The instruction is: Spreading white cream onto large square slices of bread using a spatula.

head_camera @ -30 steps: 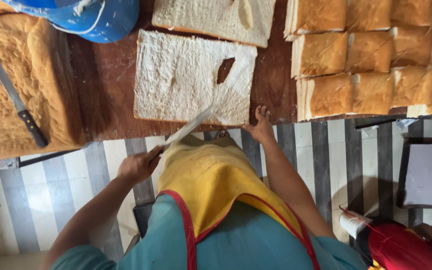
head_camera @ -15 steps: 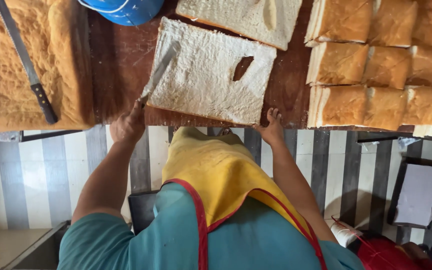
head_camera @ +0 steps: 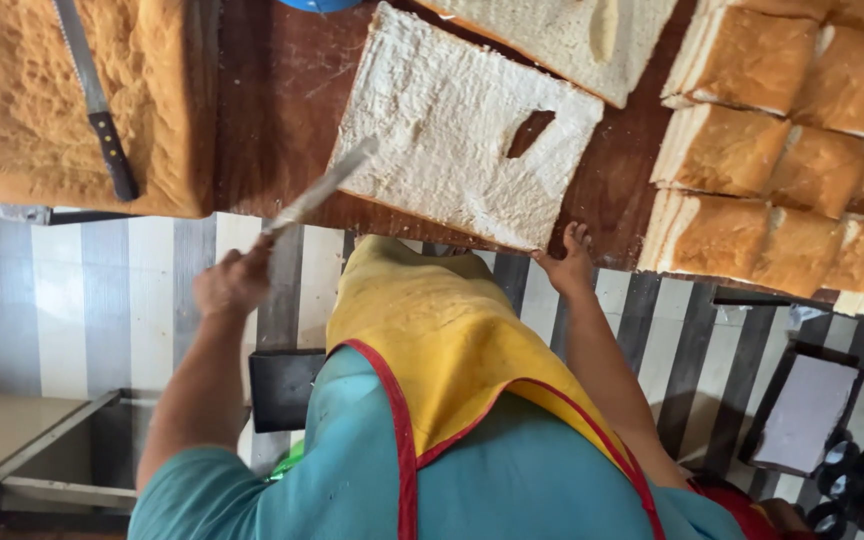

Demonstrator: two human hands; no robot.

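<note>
Left hand (head_camera: 235, 282) grips the spreading knife (head_camera: 320, 187) at 9 o'clock; right hand (head_camera: 569, 264), fingers open, steadies the bread slab (head_camera: 452, 130); sweep flat.

Left hand (head_camera: 235, 282) raised, grip closed in a fist, right hand (head_camera: 569, 262) extended forward, fingers spread

A strip of bare dark wooden tabletop (head_camera: 272, 110) at upper centre leaves passage between the large golden-brown sponge slab (head_camera: 22, 110) at upper left and the flat white cake sheet (head_camera: 442, 130); stacked golden cake blocks (head_camera: 782, 170) crowd the upper right.
</note>
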